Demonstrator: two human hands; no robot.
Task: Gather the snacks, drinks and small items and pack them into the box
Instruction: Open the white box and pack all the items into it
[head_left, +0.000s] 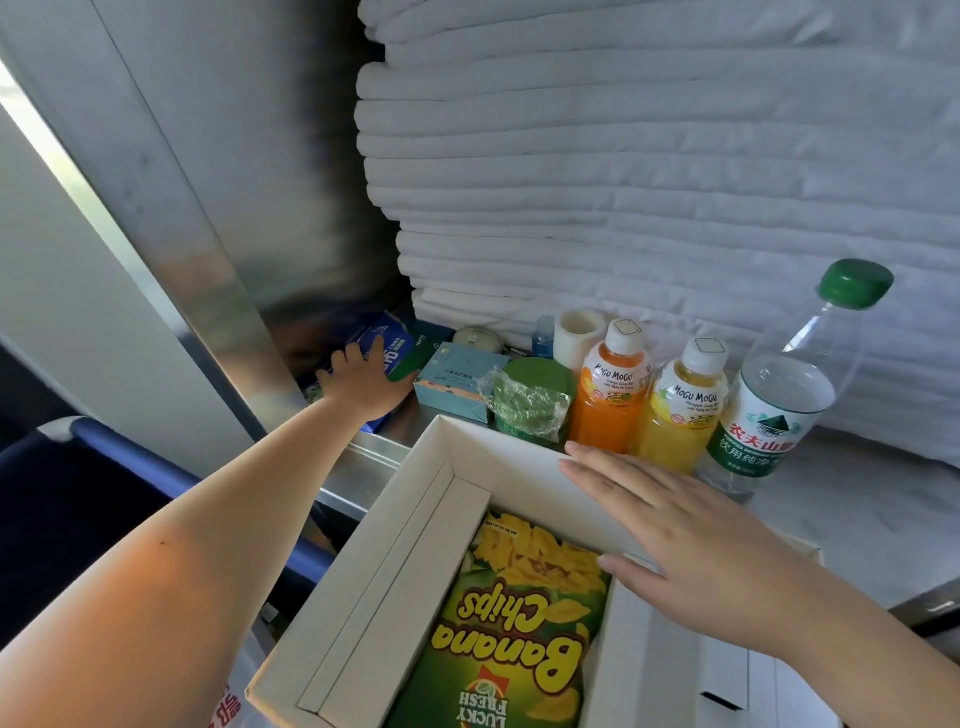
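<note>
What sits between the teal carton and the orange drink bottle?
In the head view, a green tub wrapped in crinkled clear film stands between the teal carton and the orange bottle, just behind the box.

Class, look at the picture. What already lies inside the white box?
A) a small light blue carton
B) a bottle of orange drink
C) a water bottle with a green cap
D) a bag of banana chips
D: the bag of banana chips lies flat on the floor of the white box, while the drinks and the small carton stand outside it, beyond its far wall.
</note>
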